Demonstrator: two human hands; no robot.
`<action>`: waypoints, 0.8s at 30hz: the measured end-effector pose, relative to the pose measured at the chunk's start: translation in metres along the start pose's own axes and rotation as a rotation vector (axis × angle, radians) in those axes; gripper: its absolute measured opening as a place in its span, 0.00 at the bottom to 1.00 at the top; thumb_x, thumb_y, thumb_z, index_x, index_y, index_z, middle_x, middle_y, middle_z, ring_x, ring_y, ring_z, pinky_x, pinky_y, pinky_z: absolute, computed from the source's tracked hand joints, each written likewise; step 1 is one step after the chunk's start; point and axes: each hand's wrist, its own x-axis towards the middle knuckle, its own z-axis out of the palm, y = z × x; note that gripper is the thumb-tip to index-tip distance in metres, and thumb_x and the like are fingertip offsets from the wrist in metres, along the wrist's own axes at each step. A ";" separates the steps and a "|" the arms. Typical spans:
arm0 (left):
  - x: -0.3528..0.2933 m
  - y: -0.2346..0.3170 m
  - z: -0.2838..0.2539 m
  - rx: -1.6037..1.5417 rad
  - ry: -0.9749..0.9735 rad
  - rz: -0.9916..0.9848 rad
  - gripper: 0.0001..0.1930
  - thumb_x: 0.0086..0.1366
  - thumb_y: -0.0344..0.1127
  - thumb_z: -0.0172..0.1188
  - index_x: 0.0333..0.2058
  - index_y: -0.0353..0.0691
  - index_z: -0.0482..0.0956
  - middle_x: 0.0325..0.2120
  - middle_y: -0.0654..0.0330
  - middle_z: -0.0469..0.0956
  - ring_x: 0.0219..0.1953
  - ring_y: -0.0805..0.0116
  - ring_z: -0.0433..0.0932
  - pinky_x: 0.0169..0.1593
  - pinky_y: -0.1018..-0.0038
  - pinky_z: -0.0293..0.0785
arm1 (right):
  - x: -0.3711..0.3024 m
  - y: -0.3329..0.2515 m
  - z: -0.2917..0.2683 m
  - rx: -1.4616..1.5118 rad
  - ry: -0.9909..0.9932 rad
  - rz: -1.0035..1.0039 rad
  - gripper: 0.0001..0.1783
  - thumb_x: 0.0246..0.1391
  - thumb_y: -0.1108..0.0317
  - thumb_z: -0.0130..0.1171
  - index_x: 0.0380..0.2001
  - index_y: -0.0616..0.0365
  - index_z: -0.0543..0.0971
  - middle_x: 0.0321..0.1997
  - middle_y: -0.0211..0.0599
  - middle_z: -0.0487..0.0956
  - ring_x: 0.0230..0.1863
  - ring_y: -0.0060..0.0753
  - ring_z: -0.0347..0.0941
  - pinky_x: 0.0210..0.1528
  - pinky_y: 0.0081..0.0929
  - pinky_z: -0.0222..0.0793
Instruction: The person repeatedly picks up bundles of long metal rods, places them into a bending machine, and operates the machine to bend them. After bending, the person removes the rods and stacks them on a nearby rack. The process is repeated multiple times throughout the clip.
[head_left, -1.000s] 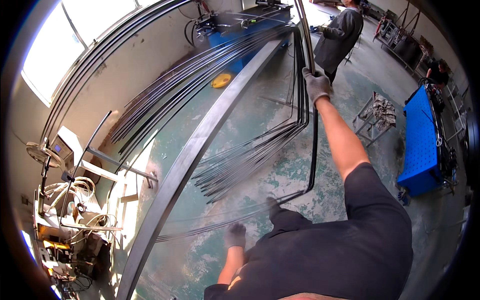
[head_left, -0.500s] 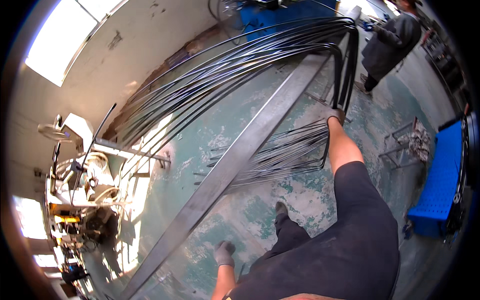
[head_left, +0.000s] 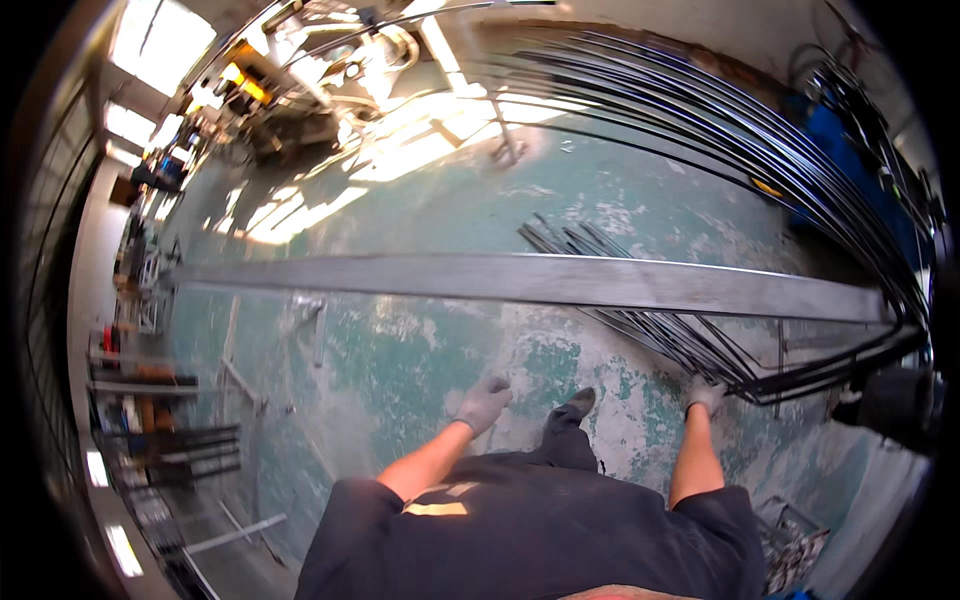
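Note:
My left hand (head_left: pixel 484 403), in a grey glove, hangs over the floor with its fingers loosely apart and nothing visible in them. My right hand (head_left: pixel 706 395), gloved too, is closed at the bent end of a bundle of thin dark metal rods (head_left: pixel 655 335); its fingers are partly hidden. These rods pass beneath a long grey metal beam (head_left: pixel 440 275) that spans the view ahead of me. Above the beam's right part, a larger bundle of long bent rods (head_left: pixel 760 125) sweeps down to the right, its bends close to my right hand.
Cluttered equipment (head_left: pixel 290 95) stands by the sunlit far left. Metal racks with bars (head_left: pixel 170 450) line the left side. A person in dark clothing (head_left: pixel 890 405) is at the right edge. Blue equipment (head_left: pixel 835 150) stands behind the rods. A small metal stand (head_left: pixel 790 540) is at lower right.
My view has turned left, so the beam now lies nearly level across it. My right hand remains at the rods' bent end. My left hand has come up nearer the beam.

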 end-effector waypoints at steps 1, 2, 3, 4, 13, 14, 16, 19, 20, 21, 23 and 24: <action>-0.008 -0.001 -0.015 0.102 0.017 0.047 0.19 0.65 0.41 0.63 0.50 0.35 0.82 0.42 0.55 0.86 0.41 0.67 0.84 0.50 0.68 0.79 | -0.050 0.021 0.034 0.001 -0.189 -0.201 0.37 0.48 0.56 0.73 0.58 0.62 0.75 0.55 0.58 0.82 0.57 0.62 0.78 0.59 0.45 0.73; -0.014 -0.022 -0.023 0.068 0.056 0.041 0.19 0.66 0.42 0.63 0.50 0.36 0.82 0.42 0.55 0.86 0.42 0.67 0.84 0.51 0.67 0.78 | -0.125 -0.002 0.017 -0.182 -0.322 -0.333 0.34 0.48 0.58 0.73 0.56 0.62 0.77 0.53 0.55 0.83 0.56 0.59 0.79 0.58 0.43 0.74; -0.020 -0.041 -0.035 0.045 0.081 0.050 0.19 0.66 0.42 0.62 0.50 0.37 0.82 0.43 0.55 0.86 0.44 0.66 0.84 0.52 0.67 0.78 | -0.174 -0.004 0.012 -0.131 -0.511 -0.361 0.32 0.47 0.54 0.75 0.52 0.58 0.80 0.51 0.50 0.84 0.56 0.54 0.80 0.59 0.41 0.73; -0.026 -0.057 -0.049 0.035 0.102 0.068 0.19 0.66 0.43 0.62 0.50 0.38 0.82 0.43 0.54 0.86 0.45 0.65 0.84 0.53 0.67 0.77 | -0.209 0.004 0.029 -0.048 -0.588 -0.429 0.31 0.47 0.57 0.75 0.53 0.59 0.80 0.47 0.47 0.85 0.54 0.49 0.81 0.58 0.39 0.74; -0.093 -0.269 -0.207 -0.232 0.371 0.118 0.19 0.65 0.42 0.62 0.49 0.38 0.83 0.42 0.51 0.86 0.46 0.62 0.84 0.52 0.68 0.77 | -0.327 -0.032 0.124 0.065 -0.699 -0.423 0.22 0.55 0.62 0.68 0.52 0.59 0.81 0.35 0.42 0.84 0.29 0.37 0.81 0.28 0.39 0.76; -0.110 -0.299 -0.222 -0.285 0.425 0.016 0.18 0.64 0.42 0.62 0.49 0.38 0.83 0.42 0.50 0.86 0.46 0.60 0.84 0.51 0.67 0.77 | -0.356 -0.054 0.100 0.088 -0.755 -0.291 0.21 0.55 0.61 0.68 0.50 0.59 0.81 0.38 0.44 0.84 0.32 0.40 0.83 0.32 0.42 0.79; -0.135 -0.348 -0.257 -0.381 0.493 -0.161 0.17 0.63 0.41 0.61 0.47 0.38 0.83 0.42 0.48 0.86 0.45 0.55 0.85 0.51 0.64 0.78 | -0.374 -0.073 0.095 0.124 -0.782 -0.175 0.18 0.57 0.62 0.65 0.48 0.60 0.80 0.32 0.40 0.81 0.25 0.36 0.79 0.22 0.39 0.73; -0.147 -0.424 -0.290 -0.193 0.553 -0.283 0.17 0.61 0.40 0.61 0.46 0.39 0.84 0.41 0.48 0.86 0.45 0.54 0.85 0.51 0.63 0.78 | -0.439 -0.096 0.095 0.078 -0.693 -0.199 0.16 0.59 0.65 0.62 0.48 0.61 0.81 0.32 0.41 0.82 0.24 0.36 0.79 0.23 0.37 0.75; -0.147 -0.440 -0.304 -0.264 0.533 -0.282 0.16 0.61 0.39 0.61 0.45 0.39 0.84 0.41 0.48 0.86 0.45 0.54 0.85 0.51 0.63 0.78 | -0.463 -0.106 0.104 0.026 -0.739 -0.243 0.16 0.59 0.65 0.62 0.47 0.62 0.81 0.31 0.41 0.82 0.24 0.36 0.79 0.23 0.37 0.75; -0.151 -0.444 -0.319 -0.333 0.500 -0.280 0.16 0.61 0.39 0.61 0.45 0.39 0.85 0.41 0.48 0.86 0.46 0.54 0.85 0.51 0.63 0.78 | -0.484 -0.107 0.110 -0.029 -0.778 -0.277 0.16 0.60 0.65 0.62 0.47 0.62 0.81 0.31 0.41 0.82 0.25 0.36 0.80 0.24 0.37 0.75; -0.142 -0.468 -0.338 -0.434 0.518 -0.275 0.16 0.62 0.39 0.60 0.45 0.38 0.85 0.41 0.48 0.86 0.46 0.54 0.85 0.51 0.64 0.78 | -0.541 -0.126 0.125 -0.186 -0.826 -0.396 0.15 0.61 0.64 0.63 0.45 0.64 0.81 0.31 0.42 0.82 0.26 0.37 0.81 0.24 0.37 0.76; -0.129 -0.483 -0.347 -0.460 0.559 -0.259 0.17 0.62 0.39 0.60 0.46 0.38 0.85 0.41 0.48 0.86 0.46 0.55 0.85 0.51 0.64 0.78 | -0.562 -0.133 0.145 -0.221 -0.883 -0.351 0.14 0.62 0.66 0.63 0.46 0.65 0.81 0.32 0.43 0.83 0.27 0.39 0.82 0.25 0.39 0.77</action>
